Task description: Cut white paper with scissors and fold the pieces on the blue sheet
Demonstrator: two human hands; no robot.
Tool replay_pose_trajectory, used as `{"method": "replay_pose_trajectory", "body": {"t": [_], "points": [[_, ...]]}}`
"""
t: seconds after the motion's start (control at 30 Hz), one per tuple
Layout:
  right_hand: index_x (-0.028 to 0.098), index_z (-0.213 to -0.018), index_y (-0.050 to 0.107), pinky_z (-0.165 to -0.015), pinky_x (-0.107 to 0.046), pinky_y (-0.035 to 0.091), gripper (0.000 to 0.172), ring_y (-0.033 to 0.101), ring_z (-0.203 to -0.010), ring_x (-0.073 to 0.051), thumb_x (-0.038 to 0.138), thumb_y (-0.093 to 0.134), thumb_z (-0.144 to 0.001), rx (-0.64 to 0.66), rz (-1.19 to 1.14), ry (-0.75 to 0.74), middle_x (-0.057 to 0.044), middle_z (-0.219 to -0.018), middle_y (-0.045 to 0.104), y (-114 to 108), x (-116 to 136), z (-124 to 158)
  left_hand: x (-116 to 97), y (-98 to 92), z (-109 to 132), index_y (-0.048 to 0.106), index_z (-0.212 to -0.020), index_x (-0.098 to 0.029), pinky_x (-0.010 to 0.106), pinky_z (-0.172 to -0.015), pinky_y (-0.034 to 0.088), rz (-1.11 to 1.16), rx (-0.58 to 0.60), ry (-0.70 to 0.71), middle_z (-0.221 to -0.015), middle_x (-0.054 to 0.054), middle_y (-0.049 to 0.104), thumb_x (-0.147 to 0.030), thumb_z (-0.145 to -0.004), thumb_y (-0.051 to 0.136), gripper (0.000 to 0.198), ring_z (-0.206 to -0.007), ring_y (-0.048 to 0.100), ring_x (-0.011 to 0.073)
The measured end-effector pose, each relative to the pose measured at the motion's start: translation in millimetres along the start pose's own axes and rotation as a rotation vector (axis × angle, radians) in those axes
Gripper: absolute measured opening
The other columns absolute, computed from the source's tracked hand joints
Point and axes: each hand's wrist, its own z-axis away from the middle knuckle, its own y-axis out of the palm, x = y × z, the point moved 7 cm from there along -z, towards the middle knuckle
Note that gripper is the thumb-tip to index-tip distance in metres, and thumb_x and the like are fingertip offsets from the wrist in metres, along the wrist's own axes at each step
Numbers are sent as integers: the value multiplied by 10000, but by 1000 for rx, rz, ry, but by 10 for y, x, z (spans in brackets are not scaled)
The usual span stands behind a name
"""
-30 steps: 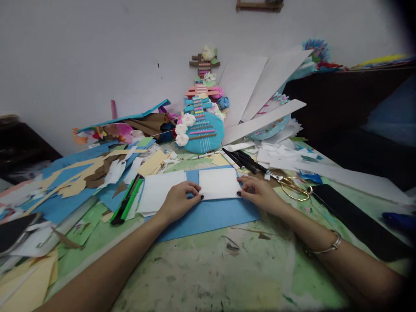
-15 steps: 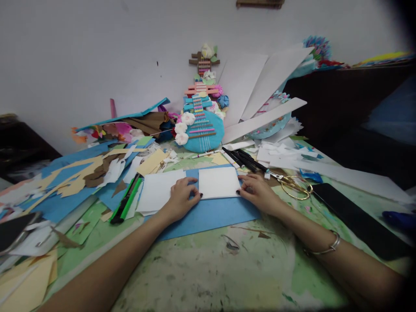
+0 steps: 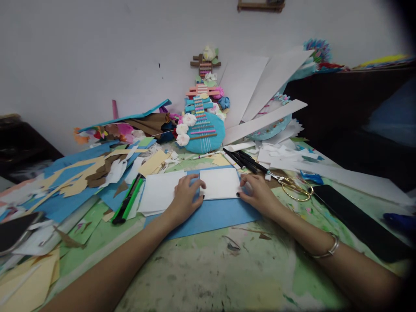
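Observation:
A white rectangular piece of paper, perhaps a small stack, lies on a blue sheet in front of me. My left hand grips its left edge, the index finger resting over the upper part and the thumb near the lower left corner. At the opposite edge, my right hand has bent fingers along the side and its thumb by the lower right corner. Partly behind my left hand, another white sheet overlaps the blue sheet's left end.
A green cutter knife lies to the left, near paper scraps. Right of my hands are black pens, gold-handled scissors and a long black object. A decorated blue paper instrument leans against the wall.
My left index finger has shifted right, onto the white paper's upper surface. The fingers of my right hand have moved slightly at its edge. The paper stays nearly in place.

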Motion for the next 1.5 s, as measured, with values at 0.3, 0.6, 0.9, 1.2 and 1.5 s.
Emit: {"method": "replay_pose_trajectory", "body": {"t": [0.3,0.6,0.9,1.2,1.5], "points": [[310,-921,731,-989,-559,302,287,224,-1300,-346,115,553,-809,-92,273,-340,-46,-1394,380,47,334,84,-342,95,96,636,-1072,-369,461,-911,344,-228,-105,418,-1222,44,515,-154,-893,444,339,-1197,356,263],[181,-916,700,-901,-466,423,232,430,-1127,-289,180,469,-899,-82,438,-502,-96,-1169,584,84,611,201,-634,205,165,598,-1023,-111,378,-765,434,-419,109,429,-927,117,607,-125,-894,405,232,-884,532,233],[32,-1194,565,-942,-380,462,373,553,-1128,-267,76,477,-834,61,453,-577,-208,-1200,589,345,735,358,-707,300,218,515,-1172,-73,408,-846,465,-417,105,297,-1064,169,614,-82,-877,379,325,-1023,561,261],[3,-1188,563,-958,-381,452,398,571,-1103,-286,91,498,-805,135,553,-402,-236,-1155,606,280,642,381,-618,328,344,465,-1255,-14,397,-994,414,-375,130,183,-1262,230,528,2,-823,316,457,-1233,461,271],[-37,-1217,521,-988,-363,397,426,530,-1129,-283,124,461,-828,197,595,-311,-240,-1185,578,226,530,442,-536,297,388,461,-1249,30,404,-1024,370,-373,114,96,-1297,264,486,-12,-795,306,481,-1252,438,274]]}}
